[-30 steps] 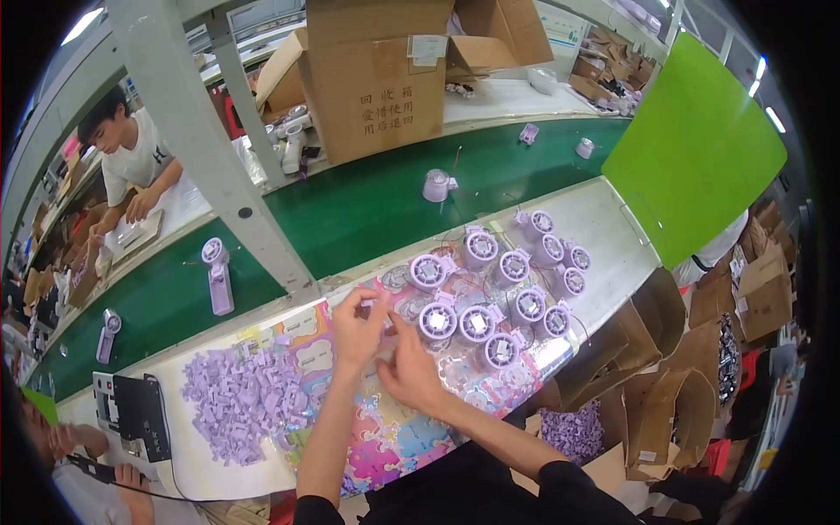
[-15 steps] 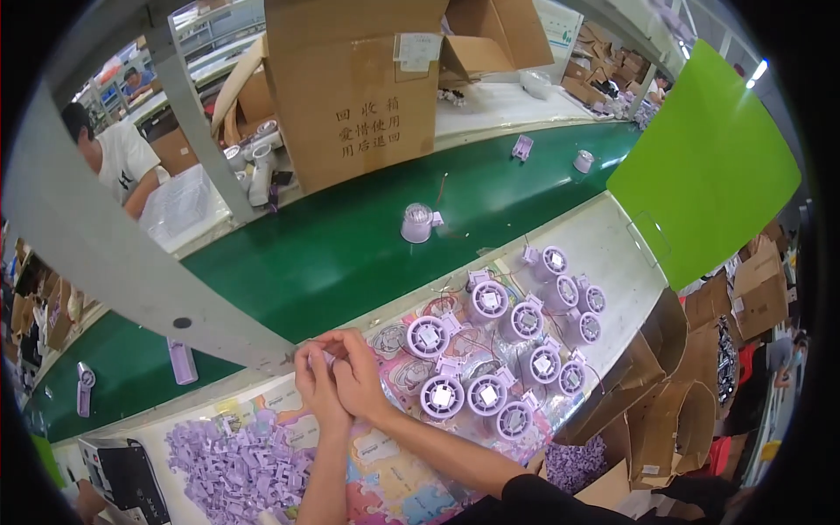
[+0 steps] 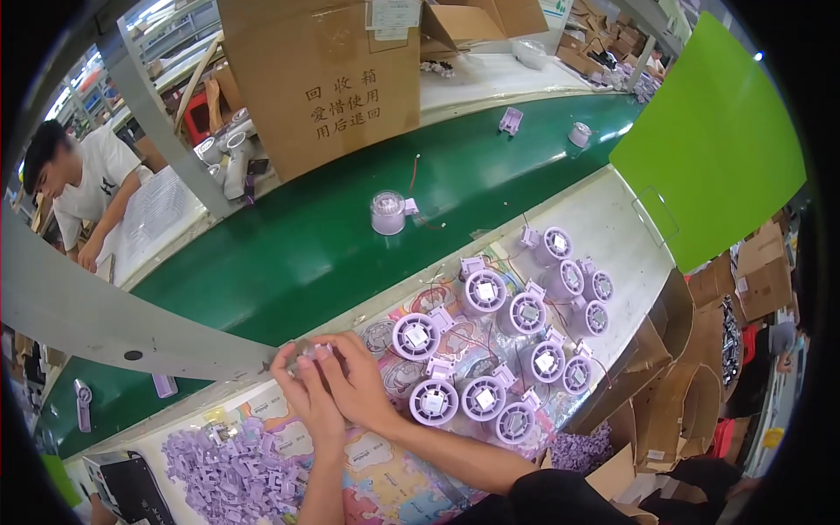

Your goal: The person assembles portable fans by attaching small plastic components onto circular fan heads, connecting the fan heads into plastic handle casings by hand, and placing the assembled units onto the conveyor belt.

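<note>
Close together near the green belt's edge, my left hand [image 3: 308, 398] and my right hand [image 3: 360, 389] curl their fingers round a small lilac plastic part [image 3: 318, 351]. Most of that part is hidden by the fingers. Below and left of my hands lies a heap of small lilac plastic pieces [image 3: 232, 472]. To the right stand several round lilac fan housings, the nearest one [image 3: 434, 402] showing a pale square in its spoked face. Thin wires and small lilac brackets are attached to the housings.
Beyond the table runs a green conveyor belt [image 3: 289, 262] carrying a lilac unit with a clear dome [image 3: 388, 213]. A grey metal post [image 3: 131, 337] slants in close on the left. A large cardboard box [image 3: 324, 79] stands behind the belt; a co-worker [image 3: 92, 188] sits far left.
The view has shifted, so most surroundings sit farther left. My fingers have changed position, and a little more of the lilac part shows between them.
</note>
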A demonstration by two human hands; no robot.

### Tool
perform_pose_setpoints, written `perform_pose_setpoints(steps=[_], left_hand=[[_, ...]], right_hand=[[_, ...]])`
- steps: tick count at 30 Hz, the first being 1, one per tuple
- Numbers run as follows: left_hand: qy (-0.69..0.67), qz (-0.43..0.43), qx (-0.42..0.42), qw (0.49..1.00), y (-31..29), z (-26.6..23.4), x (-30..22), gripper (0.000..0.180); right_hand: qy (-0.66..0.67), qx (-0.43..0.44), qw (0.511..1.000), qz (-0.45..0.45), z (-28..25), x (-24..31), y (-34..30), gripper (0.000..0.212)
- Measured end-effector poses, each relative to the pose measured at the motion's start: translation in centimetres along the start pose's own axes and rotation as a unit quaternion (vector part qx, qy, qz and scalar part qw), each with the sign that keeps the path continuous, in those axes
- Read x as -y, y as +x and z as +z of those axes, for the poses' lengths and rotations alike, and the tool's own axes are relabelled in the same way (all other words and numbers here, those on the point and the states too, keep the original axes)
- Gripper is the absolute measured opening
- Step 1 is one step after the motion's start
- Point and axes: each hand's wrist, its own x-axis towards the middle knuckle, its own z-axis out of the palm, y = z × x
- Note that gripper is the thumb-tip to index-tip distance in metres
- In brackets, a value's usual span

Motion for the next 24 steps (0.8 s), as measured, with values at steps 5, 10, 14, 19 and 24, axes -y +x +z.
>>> perform_pose_setpoints(steps=[5,10,14,19,24], left_hand=[[0.221,0.188,0.014,0.957,0.1,0.8,-5.0,0.042],[0.284,0.347,0.189,0.873,5.9,6.8,-7.8,0.045],[0.423,0.301,0.283,0.807,12.4,13.1,-6.8,0.051],[0.506,0.275,0.312,0.755,14.6,16.1,-1.4,0.047],[0.475,0.302,0.311,0.766,14.3,14.1,-0.3,0.039]], right_hand=[[0.073,-0.045,0.995,0.041,0.0,-0.4,-0.1,0.026],[-0.028,0.004,0.997,-0.071,0.4,-2.9,-0.5,0.036],[-0.011,0.013,1.000,-0.017,0.3,-0.8,-0.4,0.036],[0.029,0.008,0.998,-0.050,0.2,-0.5,-0.4,0.035],[0.021,0.001,0.997,-0.072,-0.1,-0.9,-0.5,0.035]])
